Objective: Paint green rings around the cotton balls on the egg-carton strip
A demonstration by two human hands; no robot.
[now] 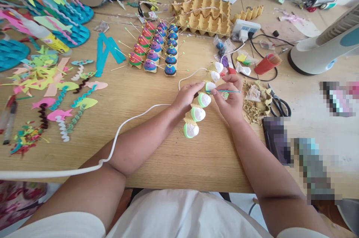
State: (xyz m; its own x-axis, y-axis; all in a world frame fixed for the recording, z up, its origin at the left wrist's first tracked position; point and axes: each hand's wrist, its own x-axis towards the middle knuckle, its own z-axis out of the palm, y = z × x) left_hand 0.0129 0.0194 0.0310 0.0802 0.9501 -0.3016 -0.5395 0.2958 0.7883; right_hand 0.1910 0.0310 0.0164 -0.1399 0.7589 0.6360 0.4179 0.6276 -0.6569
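Observation:
A strip of egg carton (189, 116) carries a row of several white clay domes; the nearer ones, such as the front dome (192, 130), have light green clay round one side. My left hand (187, 95) is closed on the strip's left side, its thumb near the third dome from the far end. Between the thumb and fingers of my right hand (231, 99) is a thin blue stick (228, 91), its tip hidden by the thumb close to that dome's green edge (207, 87). The two farthest domes show only white.
Rows of painted carton cups (153, 55) with thin sticks stand beyond my hands, before an egg tray (206, 13). Paper fish (59, 114) and scraps lie left. Scissors (279, 103), wood shavings (251, 109) and a fan base (308, 56) are right. A white cord (126, 120) crosses my left arm.

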